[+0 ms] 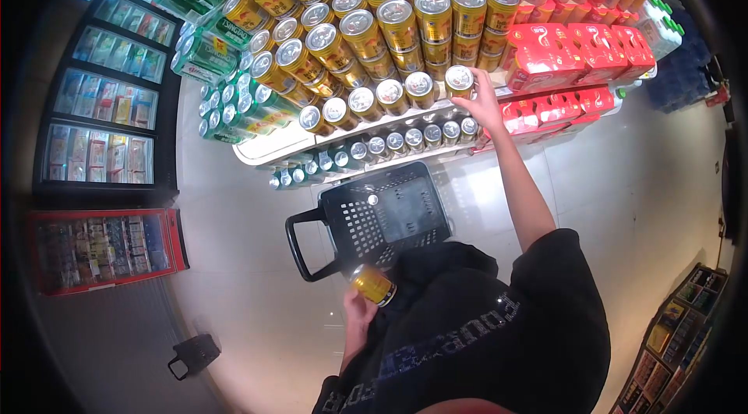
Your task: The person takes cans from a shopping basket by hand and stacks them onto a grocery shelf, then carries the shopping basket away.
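Note:
My right hand (481, 100) is closed around the right side of a gold can (460, 80) at the front edge of the shelf, at the right end of a front row of gold cans (391, 94). Low in front of my body, my left hand (359, 309) holds another gold can (373, 284), tilted, near the black shirt. Stacked gold cans (397, 24) rise behind the front row. A dark basket (354, 215) with its handle to the left stands on the floor below the shelf.
Red packs (545, 55) are stacked right of the cans, green packs (214, 55) to the left. A lower shelf holds smaller-looking cans (413, 138). Glass-door coolers (109, 94) and a red-framed chest (105, 250) line the left. Another dark basket (195, 355) lies lower left.

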Available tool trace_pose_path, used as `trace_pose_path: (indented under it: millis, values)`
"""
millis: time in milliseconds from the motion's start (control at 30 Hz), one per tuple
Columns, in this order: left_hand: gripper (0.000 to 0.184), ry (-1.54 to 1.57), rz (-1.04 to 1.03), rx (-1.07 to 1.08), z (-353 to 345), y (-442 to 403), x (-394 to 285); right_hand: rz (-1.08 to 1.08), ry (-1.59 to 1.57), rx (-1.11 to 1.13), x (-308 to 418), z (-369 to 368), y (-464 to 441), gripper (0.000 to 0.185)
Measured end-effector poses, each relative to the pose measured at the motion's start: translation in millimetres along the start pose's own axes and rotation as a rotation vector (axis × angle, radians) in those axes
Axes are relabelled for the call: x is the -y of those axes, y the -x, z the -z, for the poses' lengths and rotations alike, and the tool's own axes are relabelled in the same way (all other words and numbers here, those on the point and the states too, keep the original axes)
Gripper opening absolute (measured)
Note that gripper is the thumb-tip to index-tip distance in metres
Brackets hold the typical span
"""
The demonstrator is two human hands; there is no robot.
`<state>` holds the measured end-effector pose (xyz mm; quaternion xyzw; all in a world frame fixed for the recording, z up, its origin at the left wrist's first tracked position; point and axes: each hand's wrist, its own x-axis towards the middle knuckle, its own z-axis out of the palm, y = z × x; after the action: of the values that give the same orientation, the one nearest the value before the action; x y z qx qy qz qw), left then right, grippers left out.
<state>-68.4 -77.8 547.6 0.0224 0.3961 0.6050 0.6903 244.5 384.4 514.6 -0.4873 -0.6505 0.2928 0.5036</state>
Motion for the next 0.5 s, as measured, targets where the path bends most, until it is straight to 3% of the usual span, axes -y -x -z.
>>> trace_pose_path:
  millis: [367, 500]
  values:
    - [0.075, -0.102, 0.016, -0.121, -13.7, 12.3, 18.7, -0.015, 0.006, 0.116, -2.6, -19.9, -3.7, 0.085]
    - [0.074, -0.147, -0.002, -0.051, -41.6, -2.8, 12.8, -0.004, 0.052, 0.113, 4.0, -16.6, -5.6, 0.090]
